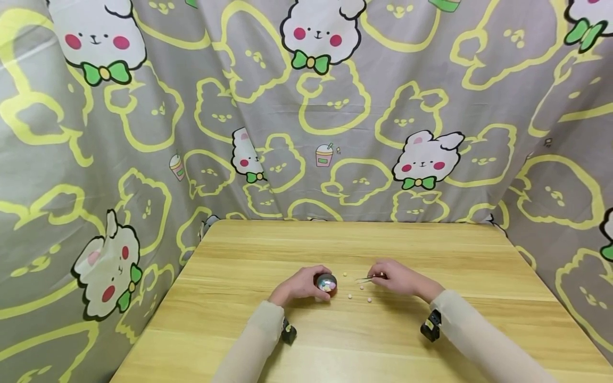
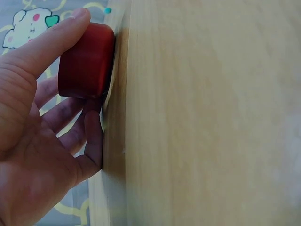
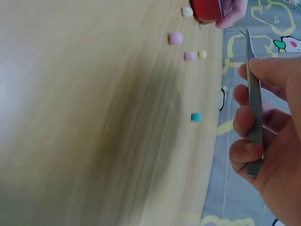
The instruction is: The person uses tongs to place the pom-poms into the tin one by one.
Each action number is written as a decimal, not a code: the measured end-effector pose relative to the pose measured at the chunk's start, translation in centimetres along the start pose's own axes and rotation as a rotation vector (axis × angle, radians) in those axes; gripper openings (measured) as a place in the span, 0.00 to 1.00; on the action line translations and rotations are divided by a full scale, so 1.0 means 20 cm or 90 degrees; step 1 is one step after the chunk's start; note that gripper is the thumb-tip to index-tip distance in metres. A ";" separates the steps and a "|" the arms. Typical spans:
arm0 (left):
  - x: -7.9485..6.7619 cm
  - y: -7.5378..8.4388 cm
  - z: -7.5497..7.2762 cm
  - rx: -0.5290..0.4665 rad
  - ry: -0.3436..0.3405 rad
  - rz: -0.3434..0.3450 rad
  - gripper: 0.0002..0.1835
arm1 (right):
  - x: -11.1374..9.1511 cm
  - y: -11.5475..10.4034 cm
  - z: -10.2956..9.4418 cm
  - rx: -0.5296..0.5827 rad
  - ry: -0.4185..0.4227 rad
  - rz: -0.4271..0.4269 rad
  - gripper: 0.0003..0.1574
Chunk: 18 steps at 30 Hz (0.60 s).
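Head view: a person in cream sleeves [image 1: 479, 327] works at a wood-grain table [image 1: 335, 340], the left hand [image 1: 303, 283] curled round a small red cup [image 2: 85, 63] and the right hand [image 1: 401, 277] gripping a pair of metal tweezers [image 3: 254, 115]. The cup stands upright on the tabletop, mouth up, with colored balls [image 1: 328, 286] inside. The left wrist view shows the thumb on one side of the cup and fingers on the other. In the right wrist view, the thumb presses the tweezers against bent fingers; the slim tips stand slightly apart, pointing toward the cup, and whether they touch anything is too small to tell. Scattered on the table between and below the hands lie loose balls: a yellow ball [image 1: 345, 274], a white ball [image 3: 187, 12], two pink balls [image 3: 176, 38] and a teal ball [image 3: 196, 117]. A gray curtain [image 1: 278, 119] printed with cartoon animals hangs behind.
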State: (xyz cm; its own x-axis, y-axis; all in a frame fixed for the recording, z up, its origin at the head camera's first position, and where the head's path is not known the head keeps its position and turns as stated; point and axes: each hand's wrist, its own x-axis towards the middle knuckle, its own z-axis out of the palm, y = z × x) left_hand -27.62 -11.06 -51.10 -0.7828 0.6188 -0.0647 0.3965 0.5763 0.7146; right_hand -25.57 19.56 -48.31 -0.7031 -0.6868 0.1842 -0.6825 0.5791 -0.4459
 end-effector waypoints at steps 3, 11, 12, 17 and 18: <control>0.00 0.00 0.00 0.000 0.001 0.002 0.30 | -0.03 0.01 0.00 0.008 -0.005 0.017 0.06; 0.01 0.00 0.00 -0.007 0.003 -0.008 0.29 | -0.10 0.03 -0.01 0.023 -0.016 0.035 0.07; 0.00 0.00 0.00 -0.007 0.003 -0.011 0.29 | -0.11 0.03 -0.01 0.022 -0.017 0.035 0.07; 0.00 0.01 0.00 -0.002 0.003 -0.013 0.28 | -0.15 0.02 0.00 0.024 -0.022 0.044 0.07; 0.00 0.01 0.00 0.000 0.004 -0.012 0.27 | -0.16 0.02 0.00 0.025 -0.021 0.044 0.07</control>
State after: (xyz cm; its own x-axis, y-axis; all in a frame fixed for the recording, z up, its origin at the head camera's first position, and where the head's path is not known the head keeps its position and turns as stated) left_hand -27.49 -10.93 -51.02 -0.7932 0.6045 -0.0740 0.3811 0.5875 0.7138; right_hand -23.62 21.94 -49.13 -0.7412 -0.6600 0.1225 -0.6233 0.6090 -0.4906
